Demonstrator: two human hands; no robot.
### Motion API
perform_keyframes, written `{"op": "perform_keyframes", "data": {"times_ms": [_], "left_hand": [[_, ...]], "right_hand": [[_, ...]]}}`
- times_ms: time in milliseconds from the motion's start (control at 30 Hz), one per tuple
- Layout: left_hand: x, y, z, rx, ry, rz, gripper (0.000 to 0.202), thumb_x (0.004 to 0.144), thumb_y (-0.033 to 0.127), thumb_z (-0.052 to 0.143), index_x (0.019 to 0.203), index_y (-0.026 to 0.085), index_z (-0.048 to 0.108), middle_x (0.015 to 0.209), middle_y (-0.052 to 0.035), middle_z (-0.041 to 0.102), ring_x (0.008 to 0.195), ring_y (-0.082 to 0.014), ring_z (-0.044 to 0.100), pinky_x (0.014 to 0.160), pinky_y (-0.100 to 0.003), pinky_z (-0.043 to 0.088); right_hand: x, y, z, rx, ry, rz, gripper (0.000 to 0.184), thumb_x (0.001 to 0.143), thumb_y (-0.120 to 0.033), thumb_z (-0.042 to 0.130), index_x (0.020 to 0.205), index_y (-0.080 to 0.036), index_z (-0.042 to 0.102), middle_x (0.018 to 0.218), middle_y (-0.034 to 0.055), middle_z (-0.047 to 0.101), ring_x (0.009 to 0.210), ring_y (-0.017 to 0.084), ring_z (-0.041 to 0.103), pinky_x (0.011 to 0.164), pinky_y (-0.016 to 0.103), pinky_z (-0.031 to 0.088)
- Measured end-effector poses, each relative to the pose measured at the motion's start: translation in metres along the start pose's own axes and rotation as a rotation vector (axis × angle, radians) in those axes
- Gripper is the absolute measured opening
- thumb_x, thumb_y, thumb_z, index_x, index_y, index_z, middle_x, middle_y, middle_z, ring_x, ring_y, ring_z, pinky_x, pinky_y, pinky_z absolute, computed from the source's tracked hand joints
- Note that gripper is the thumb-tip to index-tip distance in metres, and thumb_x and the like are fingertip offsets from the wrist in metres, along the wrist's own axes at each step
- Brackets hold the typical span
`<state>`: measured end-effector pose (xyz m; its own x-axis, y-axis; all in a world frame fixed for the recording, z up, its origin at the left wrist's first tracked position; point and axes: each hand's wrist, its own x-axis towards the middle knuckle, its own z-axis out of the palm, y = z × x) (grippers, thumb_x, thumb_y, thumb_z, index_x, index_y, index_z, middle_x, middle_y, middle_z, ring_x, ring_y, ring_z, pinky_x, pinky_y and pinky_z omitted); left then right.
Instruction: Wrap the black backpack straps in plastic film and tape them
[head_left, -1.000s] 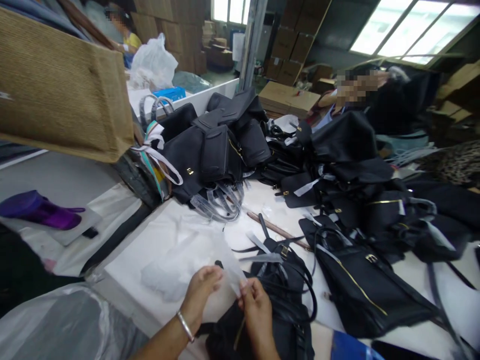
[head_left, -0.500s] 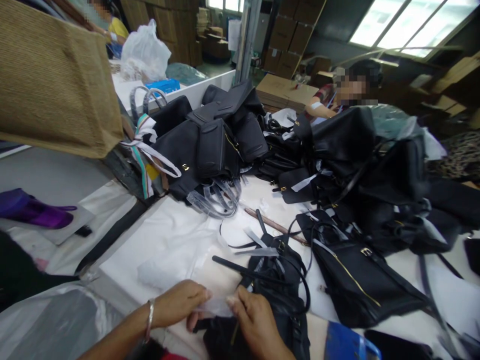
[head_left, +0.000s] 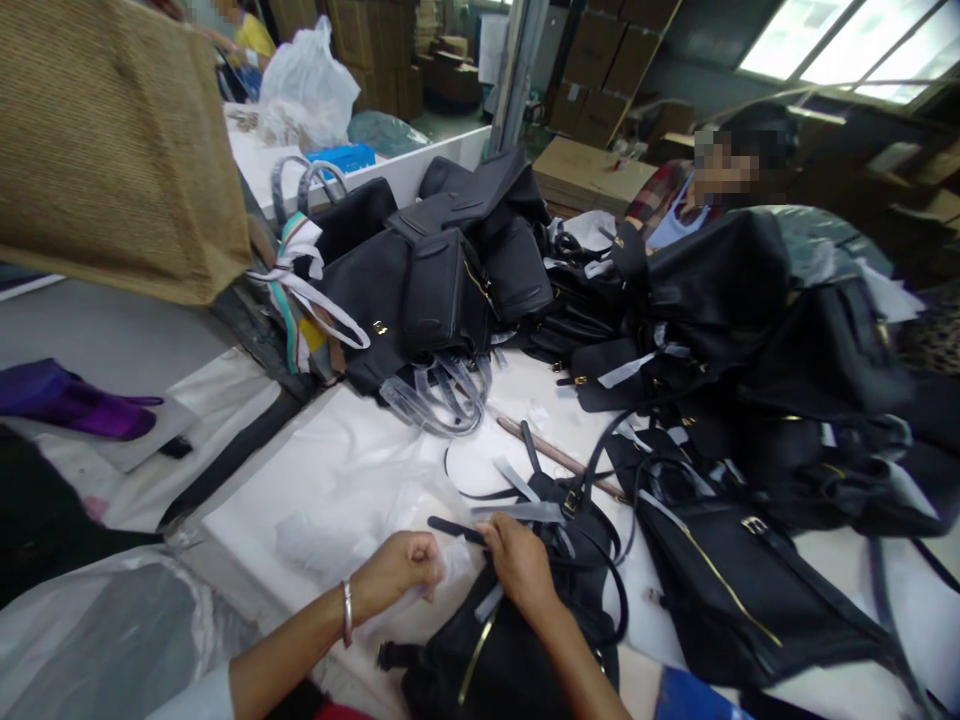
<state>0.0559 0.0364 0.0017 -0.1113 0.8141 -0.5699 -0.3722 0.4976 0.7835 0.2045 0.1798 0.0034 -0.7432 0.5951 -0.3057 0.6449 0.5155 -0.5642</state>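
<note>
My left hand (head_left: 397, 578), with a bangle at the wrist, is closed in a pinch on a thin piece of clear plastic film (head_left: 451, 562). To its right, my right hand (head_left: 519, 562) is closed around a black strap (head_left: 453, 528) whose free end points left. Below both hands, a black backpack (head_left: 517, 655) with a gold zip lies on the white table (head_left: 262, 530). Wrapping strips (head_left: 521, 512) lie over its straps. Crumpled clear plastic (head_left: 330, 530) rests just beyond my left hand.
More black bags (head_left: 442, 290) are heaped at the back and along the right, one a zipped bag (head_left: 739, 560). A burlap bag (head_left: 112, 150) stands at upper left near a purple item (head_left: 82, 400). A person (head_left: 675, 200) works across the table.
My right hand has moved up from the plastic film to the black strap. My left hand has kept the film and drawn slightly up. More of the backpack's gold zip shows.
</note>
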Motion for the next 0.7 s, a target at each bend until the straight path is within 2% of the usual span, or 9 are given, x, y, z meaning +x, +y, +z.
{"op": "perform_keyframes", "data": {"times_ms": [67, 133, 267, 333, 400, 467, 567, 700], "left_hand": [[0.002, -0.002, -0.004, 0.036, 0.048, 0.015, 0.021, 0.070, 0.032, 0.065, 0.064, 0.016, 0.055, 0.057, 0.0024, 0.058, 0.054, -0.0120, 0.055, 0.060, -0.026, 0.044], [0.002, -0.002, -0.007, 0.079, 0.081, 0.028, 0.021, 0.072, 0.033, 0.063, 0.063, 0.016, 0.056, 0.058, 0.0015, 0.060, 0.056, -0.0128, 0.056, 0.061, -0.026, 0.043], [-0.001, 0.004, -0.011, 0.158, 0.122, 0.056, 0.020, 0.073, 0.032, 0.062, 0.063, 0.016, 0.058, 0.059, 0.0018, 0.060, 0.060, -0.0138, 0.054, 0.062, -0.024, 0.040], [-0.004, 0.007, -0.013, 0.211, 0.148, 0.077, 0.020, 0.074, 0.032, 0.062, 0.062, 0.016, 0.058, 0.056, 0.0041, 0.055, 0.058, -0.0124, 0.049, 0.058, -0.023, 0.035], [-0.007, 0.010, -0.014, 0.307, 0.178, 0.118, 0.022, 0.076, 0.032, 0.060, 0.060, 0.016, 0.058, 0.054, 0.0054, 0.050, 0.057, -0.0115, 0.045, 0.056, -0.022, 0.031], [-0.010, 0.013, -0.013, 0.416, 0.194, 0.170, 0.026, 0.080, 0.035, 0.056, 0.061, 0.017, 0.059, 0.056, 0.0048, 0.050, 0.058, -0.0120, 0.045, 0.056, -0.022, 0.031], [-0.012, 0.017, -0.011, 0.506, 0.190, 0.225, 0.028, 0.083, 0.036, 0.052, 0.065, 0.017, 0.062, 0.062, 0.0025, 0.057, 0.064, -0.0141, 0.051, 0.062, -0.023, 0.035], [-0.016, 0.021, -0.009, 0.568, 0.203, 0.285, 0.028, 0.086, 0.036, 0.050, 0.069, 0.018, 0.063, 0.067, 0.0012, 0.061, 0.068, -0.0152, 0.056, 0.066, -0.024, 0.038]], "right_hand": [[0.009, 0.009, 0.004, -0.184, 0.079, -0.003, 0.018, 0.090, -0.028, 0.048, 0.089, -0.017, 0.061, 0.088, 0.0098, 0.066, 0.086, 0.023, 0.059, 0.076, 0.030, 0.039], [0.014, 0.016, 0.010, -0.242, 0.053, -0.030, 0.011, 0.084, -0.022, 0.055, 0.090, -0.016, 0.062, 0.093, 0.0125, 0.066, 0.095, 0.027, 0.056, 0.083, 0.036, 0.037], [0.011, 0.021, 0.014, -0.200, -0.002, -0.049, 0.008, 0.081, -0.018, 0.055, 0.081, -0.017, 0.064, 0.085, 0.0082, 0.067, 0.087, 0.024, 0.058, 0.079, 0.034, 0.040], [0.003, 0.023, 0.004, -0.085, 0.015, -0.044, 0.014, 0.086, -0.021, 0.049, 0.083, -0.019, 0.062, 0.083, 0.0049, 0.066, 0.083, 0.020, 0.059, 0.076, 0.030, 0.041], [-0.008, 0.025, -0.012, 0.122, 0.038, -0.034, 0.019, 0.090, -0.027, 0.043, 0.086, -0.021, 0.061, 0.082, 0.0021, 0.064, 0.079, 0.018, 0.059, 0.073, 0.027, 0.043], [-0.020, 0.026, -0.030, 0.306, 0.028, -0.035, 0.022, 0.091, -0.033, 0.042, 0.086, -0.022, 0.060, 0.080, 0.0003, 0.062, 0.076, 0.017, 0.058, 0.070, 0.026, 0.043], [-0.035, 0.025, -0.051, 0.361, -0.020, -0.060, 0.023, 0.090, -0.035, 0.043, 0.084, -0.023, 0.061, 0.079, 0.0000, 0.061, 0.076, 0.017, 0.058, 0.071, 0.027, 0.043], [-0.049, 0.026, -0.060, 0.337, -0.026, -0.063, 0.025, 0.091, -0.036, 0.042, 0.086, -0.023, 0.062, 0.083, 0.0013, 0.062, 0.081, 0.018, 0.059, 0.075, 0.028, 0.043]]}}
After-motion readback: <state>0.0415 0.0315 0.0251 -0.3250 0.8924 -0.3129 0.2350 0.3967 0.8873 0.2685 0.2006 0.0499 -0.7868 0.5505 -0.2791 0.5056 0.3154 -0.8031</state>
